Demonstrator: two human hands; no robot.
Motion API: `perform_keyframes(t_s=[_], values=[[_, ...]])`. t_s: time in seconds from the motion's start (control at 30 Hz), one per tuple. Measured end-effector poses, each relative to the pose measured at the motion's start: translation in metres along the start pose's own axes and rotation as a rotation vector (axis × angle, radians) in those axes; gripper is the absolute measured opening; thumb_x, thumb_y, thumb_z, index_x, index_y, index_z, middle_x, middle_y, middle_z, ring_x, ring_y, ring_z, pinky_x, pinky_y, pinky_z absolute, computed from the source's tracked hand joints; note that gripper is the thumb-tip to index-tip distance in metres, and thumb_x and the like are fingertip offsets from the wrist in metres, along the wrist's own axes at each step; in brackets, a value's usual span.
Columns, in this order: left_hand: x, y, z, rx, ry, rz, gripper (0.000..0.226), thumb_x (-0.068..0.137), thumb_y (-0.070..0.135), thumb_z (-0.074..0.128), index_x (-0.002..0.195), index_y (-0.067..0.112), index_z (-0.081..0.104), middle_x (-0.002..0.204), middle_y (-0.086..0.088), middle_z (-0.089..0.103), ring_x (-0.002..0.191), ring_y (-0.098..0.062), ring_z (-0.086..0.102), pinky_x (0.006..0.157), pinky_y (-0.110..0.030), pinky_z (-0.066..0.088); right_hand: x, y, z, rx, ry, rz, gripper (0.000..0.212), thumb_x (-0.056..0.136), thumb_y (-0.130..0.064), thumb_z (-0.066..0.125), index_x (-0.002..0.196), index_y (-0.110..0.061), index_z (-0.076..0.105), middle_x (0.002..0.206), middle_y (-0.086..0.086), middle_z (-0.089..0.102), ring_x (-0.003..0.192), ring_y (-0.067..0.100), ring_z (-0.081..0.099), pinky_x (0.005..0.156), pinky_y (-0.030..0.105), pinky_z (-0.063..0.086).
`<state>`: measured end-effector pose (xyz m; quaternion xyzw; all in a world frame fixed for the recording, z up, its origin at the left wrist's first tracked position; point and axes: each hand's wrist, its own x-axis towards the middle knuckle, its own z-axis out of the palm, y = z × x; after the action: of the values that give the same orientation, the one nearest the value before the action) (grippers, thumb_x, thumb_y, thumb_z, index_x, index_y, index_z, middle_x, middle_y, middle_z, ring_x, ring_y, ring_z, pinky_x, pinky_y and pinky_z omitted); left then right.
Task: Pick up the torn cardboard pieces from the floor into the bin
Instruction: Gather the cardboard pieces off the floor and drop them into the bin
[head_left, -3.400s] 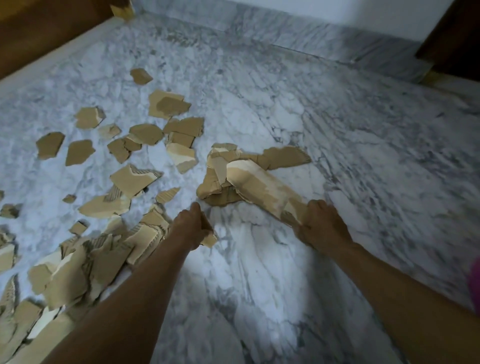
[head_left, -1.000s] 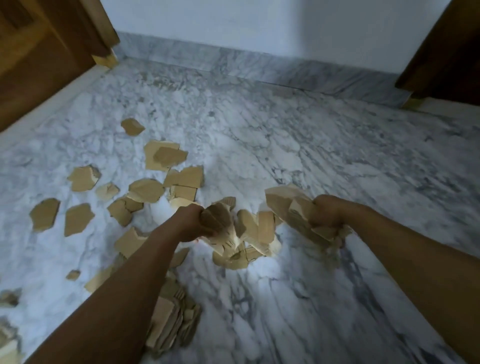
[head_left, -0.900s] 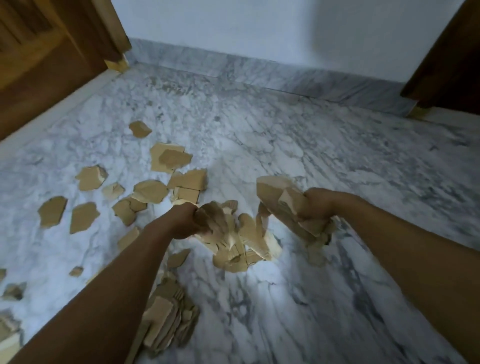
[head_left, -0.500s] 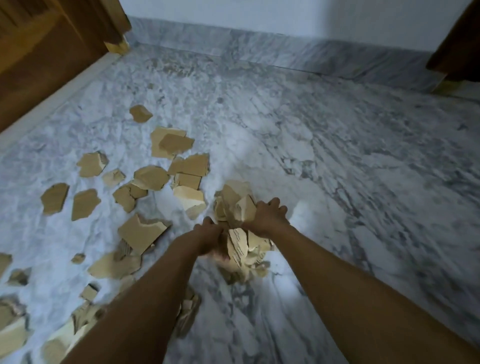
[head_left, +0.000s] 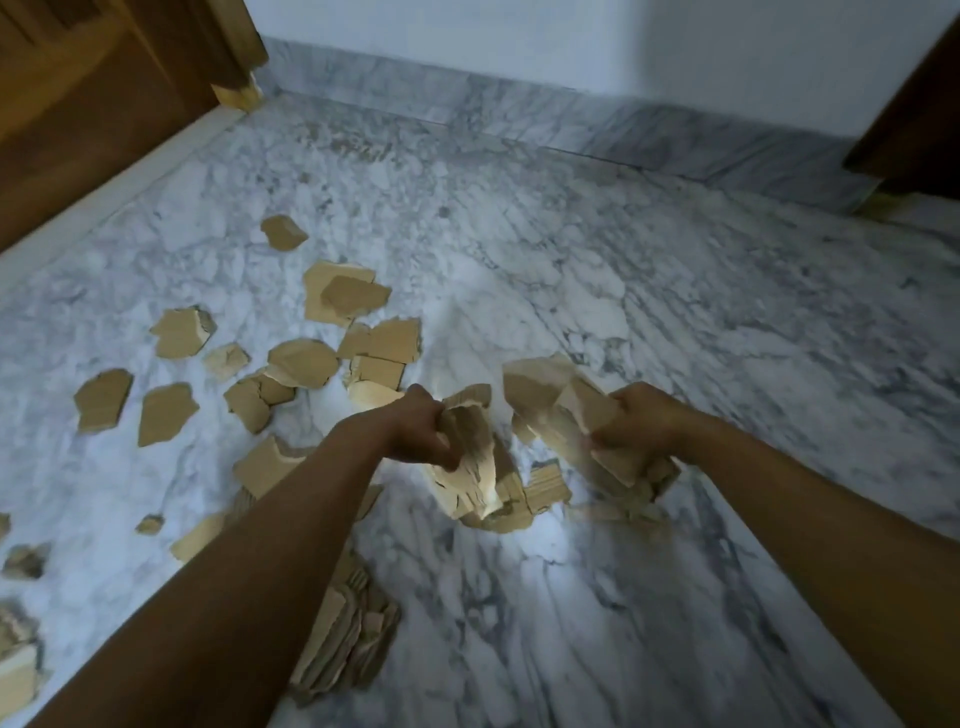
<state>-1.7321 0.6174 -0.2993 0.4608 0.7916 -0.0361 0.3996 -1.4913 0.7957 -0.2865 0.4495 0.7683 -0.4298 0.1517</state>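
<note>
Your left hand (head_left: 422, 434) and right hand (head_left: 641, 427) each clench torn cardboard pieces (head_left: 550, 402) above the marble floor (head_left: 649, 291); likely light, stiff, slip-prone, so squeeze across stacked faces.

Tan torn cardboard pieces (head_left: 304, 362) lie scattered on the marble floor (head_left: 649, 291), some held aloft.

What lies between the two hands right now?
In the head view, only torn cardboard: the left hand grips the left bundle, the right hand the right bundle, with a sliver of marble floor between.
</note>
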Motion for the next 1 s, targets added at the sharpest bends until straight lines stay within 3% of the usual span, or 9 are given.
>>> perform_keyframes(t_s=[0.13, 0.23, 0.3, 0.4, 0.47, 0.6, 0.77, 0.9, 1.0], values=[[0.032, 0.03, 0.016, 0.101, 0.063, 0.015, 0.082, 0.042, 0.063, 0.065, 0.114, 0.027, 0.055, 0.125, -0.007, 0.042, 0.125, -0.03, 0.04, 0.097, -0.039, 0.048, 0.006, 0.015, 0.0, -0.177, 0.004, 0.063, 0.025, 0.082, -0.027, 0.071, 0.103, -0.016, 0.064, 0.105, 0.011, 0.066, 0.1, 0.03, 0.064, 0.07, 0.032, 0.05], [0.045, 0.037, 0.035, 0.176, 0.142, -0.027, 0.112, 0.042, 0.069, 0.078, 0.136, 0.023, 0.039, 0.145, -0.013, 0.026, 0.134, -0.04, 0.03, 0.106, -0.048, 0.04, 0.009, 0.029, 0.025, -0.366, 0.06, 0.015, 0.041, 0.083, -0.024, 0.065, 0.121, -0.017, 0.053, 0.124, 0.012, 0.06, 0.11, 0.033, 0.06, 0.079, 0.036, 0.049], [0.049, 0.032, 0.041, 0.11, 0.183, -0.031, 0.097, 0.053, 0.058, 0.086, 0.133, 0.02, 0.045, 0.145, -0.014, 0.025, 0.129, -0.039, 0.04, 0.104, -0.044, 0.042, 0.008, 0.038, 0.04, -0.372, 0.084, 0.003, 0.044, 0.082, -0.02, 0.065, 0.123, -0.017, 0.047, 0.122, 0.012, 0.06, 0.106, 0.034, 0.061, 0.075, 0.037, 0.049], [0.046, 0.024, 0.045, 0.031, 0.236, 0.0, 0.078, 0.062, 0.049, 0.086, 0.123, 0.015, 0.052, 0.128, -0.013, 0.047, 0.112, -0.033, 0.056, 0.084, -0.034, 0.045, 0.006, 0.044, 0.052, -0.351, 0.131, 0.029, 0.031, 0.088, -0.02, 0.059, 0.114, -0.015, 0.043, 0.115, 0.013, 0.059, 0.093, 0.032, 0.06, 0.068, 0.033, 0.041], [0.042, 0.02, 0.047, -0.012, 0.278, 0.015, 0.077, 0.064, 0.046, 0.085, 0.126, 0.015, 0.05, 0.121, -0.012, 0.058, 0.11, -0.032, 0.056, 0.082, -0.035, 0.043, 0.007, 0.043, 0.049, -0.346, 0.139, 0.03, 0.028, 0.09, -0.025, 0.06, 0.108, -0.016, 0.041, 0.115, 0.013, 0.06, 0.086, 0.029, 0.056, 0.067, 0.032, 0.039], [0.026, 0.01, 0.041, -0.183, 0.346, 0.021, 0.061, 0.07, 0.038, 0.085, 0.108, 0.015, 0.042, 0.106, -0.009, 0.063, 0.093, -0.026, 0.058, 0.071, -0.033, 0.042, 0.008, 0.036, 0.019, -0.234, 0.204, 0.05, 0.042, 0.089, -0.032, 0.064, 0.121, -0.013, 0.045, 0.121, 0.015, 0.059, 0.105, 0.034, 0.06, 0.073, 0.035, 0.045], [-0.006, -0.014, 0.009, -0.426, 0.37, 0.033, 0.076, 0.071, 0.023, 0.087, 0.12, 0.02, 0.029, 0.093, -0.01, 0.067, 0.084, -0.027, 0.066, 0.068, -0.039, 0.056, -0.004, 0.012, 0.0, -0.059, 0.104, -0.043, 0.063, 0.082, -0.036, 0.077, 0.135, -0.017, 0.048, 0.134, 0.01, 0.057, 0.116, 0.03, 0.057, 0.091, 0.037, 0.048], [-0.027, -0.02, -0.004, -0.232, 0.145, 0.013, 0.039, 0.066, 0.031, 0.089, 0.097, 0.026, 0.066, 0.092, 0.003, 0.071, 0.091, -0.019, 0.067, 0.075, -0.033, 0.053, 0.0, -0.011, 0.029, -0.163, -0.039, -0.108, 0.084, 0.079, -0.04, 0.08, 0.148, -0.016, 0.04, 0.152, 0.009, 0.042, 0.133, 0.031, 0.046, 0.104, 0.038, 0.043], [-0.036, -0.014, 0.017, -0.105, -0.037, 0.018, 0.039, 0.067, 0.034, 0.087, 0.101, 0.022, 0.073, 0.098, 0.003, 0.072, 0.093, -0.017, 0.067, 0.088, -0.037, 0.054, 0.011, -0.018, 0.062, -0.444, -0.107, -0.231, 0.074, 0.083, -0.039, 0.074, 0.144, -0.017, 0.038, 0.153, 0.004, 0.031, 0.133, 0.034, 0.036, 0.102, 0.045, 0.042]])
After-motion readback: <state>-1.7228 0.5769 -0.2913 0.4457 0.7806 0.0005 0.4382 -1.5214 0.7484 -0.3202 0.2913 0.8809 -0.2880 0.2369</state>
